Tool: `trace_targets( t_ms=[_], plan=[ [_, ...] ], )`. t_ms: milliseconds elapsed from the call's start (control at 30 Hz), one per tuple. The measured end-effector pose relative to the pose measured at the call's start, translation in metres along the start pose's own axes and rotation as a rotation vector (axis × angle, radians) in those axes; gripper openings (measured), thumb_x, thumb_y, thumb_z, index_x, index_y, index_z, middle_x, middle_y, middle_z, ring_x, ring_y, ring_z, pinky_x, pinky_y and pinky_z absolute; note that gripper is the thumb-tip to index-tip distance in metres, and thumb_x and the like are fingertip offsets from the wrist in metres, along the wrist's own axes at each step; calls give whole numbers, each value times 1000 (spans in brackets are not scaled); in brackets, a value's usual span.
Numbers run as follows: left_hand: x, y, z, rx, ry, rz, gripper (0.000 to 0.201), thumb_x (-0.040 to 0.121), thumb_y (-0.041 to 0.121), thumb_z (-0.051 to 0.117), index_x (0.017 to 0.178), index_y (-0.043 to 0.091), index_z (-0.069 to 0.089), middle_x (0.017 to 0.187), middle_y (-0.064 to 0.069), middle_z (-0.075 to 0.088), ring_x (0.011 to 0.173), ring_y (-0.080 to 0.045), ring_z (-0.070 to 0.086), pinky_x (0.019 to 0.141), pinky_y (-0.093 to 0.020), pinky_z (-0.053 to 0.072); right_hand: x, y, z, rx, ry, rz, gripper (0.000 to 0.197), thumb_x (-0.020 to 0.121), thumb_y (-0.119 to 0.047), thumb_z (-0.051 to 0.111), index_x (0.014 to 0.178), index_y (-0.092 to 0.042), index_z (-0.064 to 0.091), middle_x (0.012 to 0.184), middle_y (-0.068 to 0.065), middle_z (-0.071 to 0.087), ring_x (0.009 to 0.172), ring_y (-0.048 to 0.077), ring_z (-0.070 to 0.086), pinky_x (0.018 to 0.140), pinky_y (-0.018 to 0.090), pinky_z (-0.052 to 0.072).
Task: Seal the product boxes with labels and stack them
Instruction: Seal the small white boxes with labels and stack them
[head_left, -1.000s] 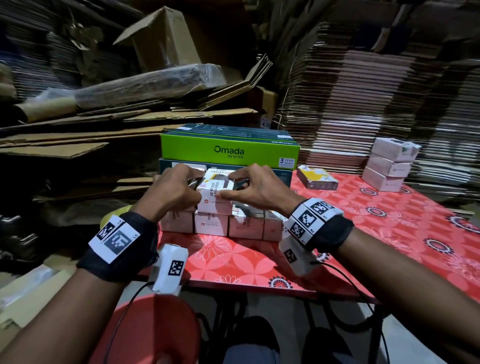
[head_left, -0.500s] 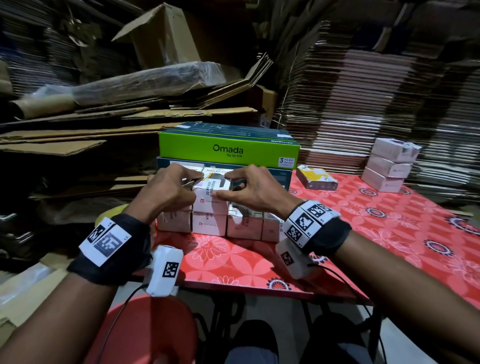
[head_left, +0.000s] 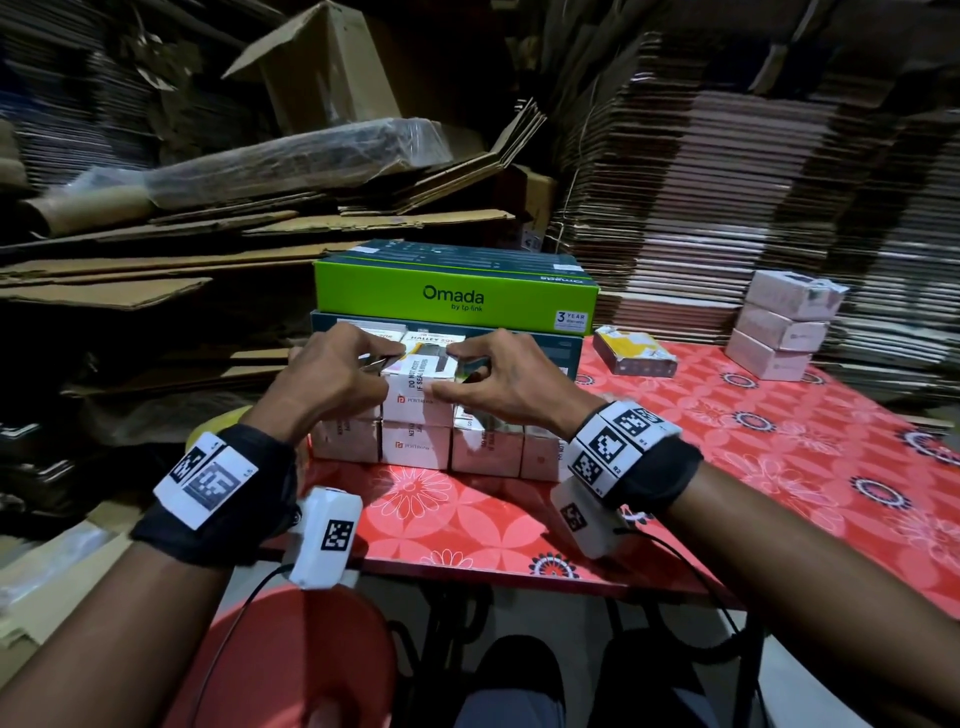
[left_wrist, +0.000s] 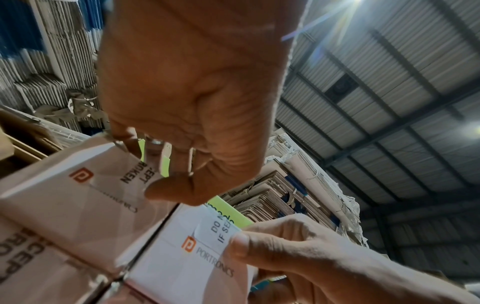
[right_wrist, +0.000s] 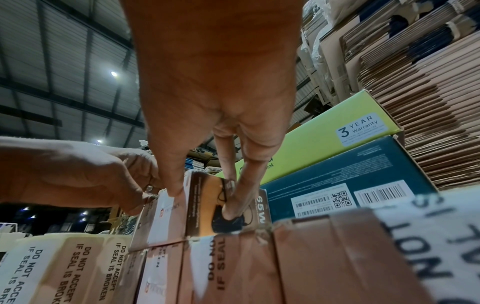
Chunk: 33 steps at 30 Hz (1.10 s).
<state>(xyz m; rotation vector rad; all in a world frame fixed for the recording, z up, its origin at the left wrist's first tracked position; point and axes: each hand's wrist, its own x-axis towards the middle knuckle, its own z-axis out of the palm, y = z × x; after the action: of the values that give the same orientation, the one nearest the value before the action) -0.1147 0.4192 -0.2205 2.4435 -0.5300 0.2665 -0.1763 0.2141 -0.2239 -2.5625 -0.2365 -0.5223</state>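
Both hands hold one small white box on top of a row of boxes on the red table: the left hand pinches its left edge and the right hand grips its right side.

A red floral-print table filled the frame's right and centre. On it: a row of small white product boxes centre-left, a dark teal carton behind them, a yellow-and-white pkg upper centre-right, and a three-box stack at upper right.
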Motion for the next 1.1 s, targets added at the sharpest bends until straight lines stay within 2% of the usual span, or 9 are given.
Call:
trace_targets(
  t_ms=[167, 300, 433, 567, 667, 800, 900, 967, 1100],
  plan=[
    [-3, 2, -1, -17, -3, 17, 45, 83, 16, 72, 125, 35, 71, 123, -1, 72, 100, -20, 69, 83, -29, 56, -1, 1, 1, 9, -5, -4, 70, 82, -50, 79, 131, -2, 64, 127, 11, 70, 108, 20, 67, 94, 40, 57],
    [-6, 6, -4, -20, 8, 6, 48, 80, 12, 71, 123, 34, 72, 124, -3, 71, 110, -25, 66, 88, -29, 52, -2, 2, 0, 6, -12, -14, 69, 83, -52, 78, 129, -2, 65, 126, 11, 70, 108, 21, 67, 94, 42, 57],
    [-7, 11, -6, -40, -10, -8, 55, 71, 13, 70, 123, 31, 72, 121, -7, 72, 109, -29, 65, 82, -26, 46, -5, 2, -1, 5, -30, -22, 65, 85, -50, 77, 129, -4, 65, 125, 10, 70, 111, 22, 67, 96, 42, 56],
    [-10, 21, -8, -66, 5, 21, 66, 60, 26, 66, 126, 27, 71, 120, -5, 73, 111, -25, 66, 95, -33, 51, -7, 7, -6, 32, -98, -33, 71, 86, -44, 78, 144, -11, 53, 134, 7, 65, 117, 20, 64, 97, 32, 52],
    [-11, 33, -5, -101, 41, 77, 73, 55, 32, 59, 127, 25, 70, 118, -5, 73, 106, -24, 67, 92, -33, 53, -8, 16, -17, 57, -137, -36, 80, 85, -46, 78, 152, -19, 43, 142, 5, 57, 114, 16, 62, 84, 16, 46],
    [-6, 61, 5, -241, -7, 151, 50, 77, 12, 75, 127, 18, 69, 125, -1, 70, 118, -16, 63, 99, -30, 49, -14, 36, -44, 54, -127, -19, 75, 84, -47, 77, 148, -24, 46, 143, 6, 56, 109, 15, 64, 83, 20, 50],
    [-3, 87, 18, -342, -43, 228, 55, 72, 17, 74, 127, 14, 69, 121, -3, 71, 112, -15, 66, 99, -34, 54, -20, 62, -64, 24, -101, 35, 63, 84, -40, 81, 140, -22, 57, 135, 5, 63, 103, 14, 68, 90, 28, 56],
    [-2, 106, 30, -421, -79, 249, 50, 77, 10, 74, 127, 12, 69, 119, -3, 72, 107, -17, 68, 93, -38, 57, -25, 83, -79, -17, -77, 72, 57, 82, -39, 82, 133, -22, 63, 128, 4, 67, 97, 15, 69, 91, 32, 56],
    [6, 145, 61, -466, -163, 291, 46, 82, -3, 70, 126, 9, 69, 116, -5, 73, 106, -17, 70, 95, -37, 57, -39, 125, -112, -62, -51, 152, 45, 80, -37, 85, 120, -25, 69, 108, -4, 69, 87, 13, 67, 78, 26, 52]
  ],
)
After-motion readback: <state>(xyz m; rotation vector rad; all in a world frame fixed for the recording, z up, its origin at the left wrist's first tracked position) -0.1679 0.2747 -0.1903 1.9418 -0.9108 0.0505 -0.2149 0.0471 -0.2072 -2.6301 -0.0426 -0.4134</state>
